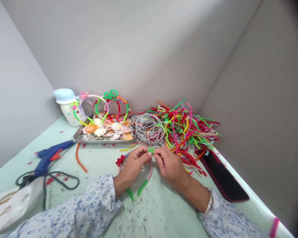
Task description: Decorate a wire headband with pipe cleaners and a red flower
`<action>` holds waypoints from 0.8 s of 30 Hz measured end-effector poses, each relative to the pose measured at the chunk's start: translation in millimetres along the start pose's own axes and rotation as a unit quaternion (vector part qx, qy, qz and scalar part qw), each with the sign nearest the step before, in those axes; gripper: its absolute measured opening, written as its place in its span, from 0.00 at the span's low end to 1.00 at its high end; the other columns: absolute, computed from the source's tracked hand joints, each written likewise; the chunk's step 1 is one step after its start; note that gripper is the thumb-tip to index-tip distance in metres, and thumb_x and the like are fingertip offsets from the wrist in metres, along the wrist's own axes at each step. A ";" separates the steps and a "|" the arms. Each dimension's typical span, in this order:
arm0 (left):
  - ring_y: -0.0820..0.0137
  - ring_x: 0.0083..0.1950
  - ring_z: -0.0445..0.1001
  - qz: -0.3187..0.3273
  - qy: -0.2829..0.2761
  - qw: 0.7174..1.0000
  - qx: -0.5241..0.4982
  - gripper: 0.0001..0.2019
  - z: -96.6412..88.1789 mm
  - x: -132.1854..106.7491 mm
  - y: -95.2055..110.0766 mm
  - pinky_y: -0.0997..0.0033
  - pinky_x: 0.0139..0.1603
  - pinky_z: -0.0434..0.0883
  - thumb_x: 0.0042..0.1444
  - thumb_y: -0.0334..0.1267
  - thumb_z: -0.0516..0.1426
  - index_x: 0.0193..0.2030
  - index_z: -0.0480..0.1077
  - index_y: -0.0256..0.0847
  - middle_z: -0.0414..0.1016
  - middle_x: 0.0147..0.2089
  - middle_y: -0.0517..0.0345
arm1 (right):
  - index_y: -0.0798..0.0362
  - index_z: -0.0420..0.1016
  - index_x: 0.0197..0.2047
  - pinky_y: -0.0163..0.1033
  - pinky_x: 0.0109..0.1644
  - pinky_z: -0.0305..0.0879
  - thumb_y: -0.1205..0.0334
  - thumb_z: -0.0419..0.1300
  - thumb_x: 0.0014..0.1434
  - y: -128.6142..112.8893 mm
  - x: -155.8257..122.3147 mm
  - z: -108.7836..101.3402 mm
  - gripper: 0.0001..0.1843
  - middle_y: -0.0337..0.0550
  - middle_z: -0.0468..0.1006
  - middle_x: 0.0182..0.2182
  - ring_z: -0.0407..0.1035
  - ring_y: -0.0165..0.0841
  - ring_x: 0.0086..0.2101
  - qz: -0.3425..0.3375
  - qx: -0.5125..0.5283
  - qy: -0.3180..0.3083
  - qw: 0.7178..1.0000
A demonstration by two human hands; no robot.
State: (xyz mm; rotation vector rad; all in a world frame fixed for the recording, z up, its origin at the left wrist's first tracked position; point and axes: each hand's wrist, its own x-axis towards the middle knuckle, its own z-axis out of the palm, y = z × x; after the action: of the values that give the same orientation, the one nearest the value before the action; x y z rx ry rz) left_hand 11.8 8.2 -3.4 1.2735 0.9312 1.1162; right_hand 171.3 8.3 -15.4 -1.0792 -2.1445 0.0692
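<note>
Near the middle of the table, my left hand (pixel 132 165) and my right hand (pixel 171 165) meet with their fingertips pinched. Between them is a small looped green pipe cleaner (pixel 151 150). Under and beside my left hand lies a headband (pixel 149 172) wrapped in pale pink and green pipe cleaner, its green ends toward me. A red pipe-cleaner flower (pixel 120 161) sits on its left side, and my hand covers part of the band. Just beyond my fingers lies a coil of silver wire or bare bands (pixel 150 129).
A metal tray (pixel 106 141) holds seashells (pixel 100 132), with wrapped headbands (pixel 124 102) standing in it. Behind left is a white cup with blue lid (pixel 71 112). A blue glue gun (pixel 46 158) with cord lies left. Right are heaped pipe cleaners (pixel 186 129) and a black phone (pixel 221 178).
</note>
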 end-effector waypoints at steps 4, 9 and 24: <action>0.77 0.22 0.63 -0.011 -0.001 1.000 -0.002 0.09 -0.9 0.4 -1.4 0.75 0.26 0.59 0.54 0.38 0.56 0.26 0.63 0.39 0.63 0.24 0.65 | 0.54 0.66 0.39 0.37 0.38 0.62 0.67 0.48 0.64 -1.8 0.0 0.3 0.06 0.44 0.71 0.33 0.67 0.33 0.35 0.023 0.018 0.006 1.000; 0.78 0.19 0.61 -0.016 -0.016 1.000 0.010 0.08 0.8 -1.1 0.2 0.76 0.23 0.57 0.54 0.38 0.55 0.26 0.63 0.39 0.62 0.22 0.67 | 0.53 0.66 0.39 0.37 0.39 0.62 0.66 0.48 0.64 -2.8 0.9 0.1 0.06 0.43 0.71 0.33 0.67 0.33 0.35 0.054 0.049 0.008 0.997; 0.77 0.21 0.60 -0.029 0.010 0.998 0.051 0.09 0.0 1.1 2.1 0.75 0.25 0.57 0.53 0.38 0.56 0.24 0.64 0.38 0.64 0.22 0.66 | 0.53 0.69 0.36 0.34 0.32 0.62 0.59 0.52 0.62 -2.3 3.3 -5.3 0.08 0.40 0.74 0.28 0.68 0.31 0.29 0.172 0.216 -0.012 0.961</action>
State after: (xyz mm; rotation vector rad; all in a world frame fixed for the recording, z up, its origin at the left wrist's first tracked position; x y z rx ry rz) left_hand 11.8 9.2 -1.3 1.3117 1.0450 1.0483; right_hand 171.8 7.7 -8.7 -1.1697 -1.8172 0.6838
